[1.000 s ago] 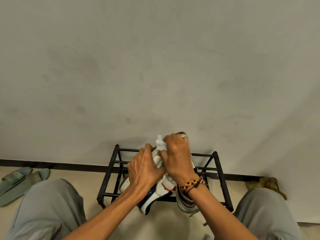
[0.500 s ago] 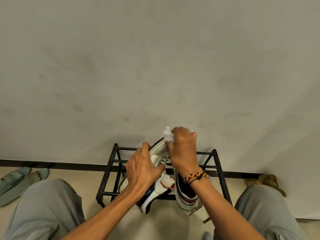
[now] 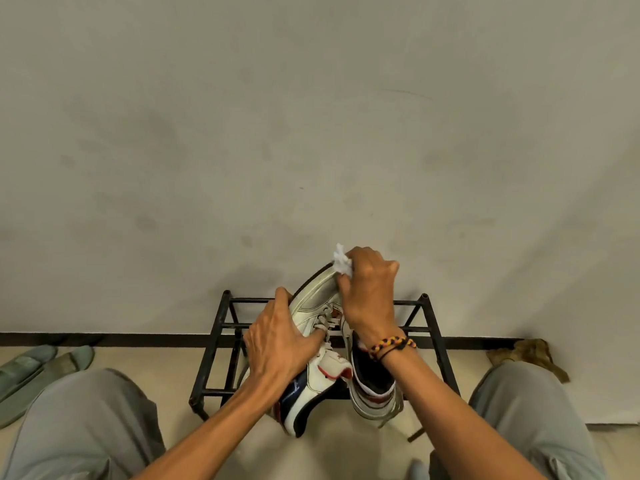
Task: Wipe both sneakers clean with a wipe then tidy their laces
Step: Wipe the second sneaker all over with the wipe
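The sneaker [image 3: 313, 320] we are wiping is tilted toe-up over the black rack [image 3: 221, 327], heel low toward us. Our left hand [image 3: 277, 341] grips it across the laced middle, fingers curled round its left side and thumb lying by the laces [image 3: 325, 322]. Our right hand [image 3: 369, 289] pinches a crumpled white wipe [image 3: 342, 262] and presses it against the toe, just above and right of the left hand. A braided bracelet [image 3: 393, 345] circles our right wrist.

The second sneaker [image 3: 372, 386] sits on the rack directly under our right wrist, just beside the held one, its opening facing up and a loose lace hanging off the rack's front edge. The two sneakers seem to touch near the held one's tongue, though we cannot tell for sure.

Far left of our left hand, a pair of green slippers [image 3: 38, 368] lies on the floor [image 3: 166, 362] by the wall [image 3: 311, 133]. Well right of our right hand, a brown rag [image 3: 530, 356] lies against the skirting. Our grey-trousered knees [image 3: 86, 417] frame the rack on both sides.
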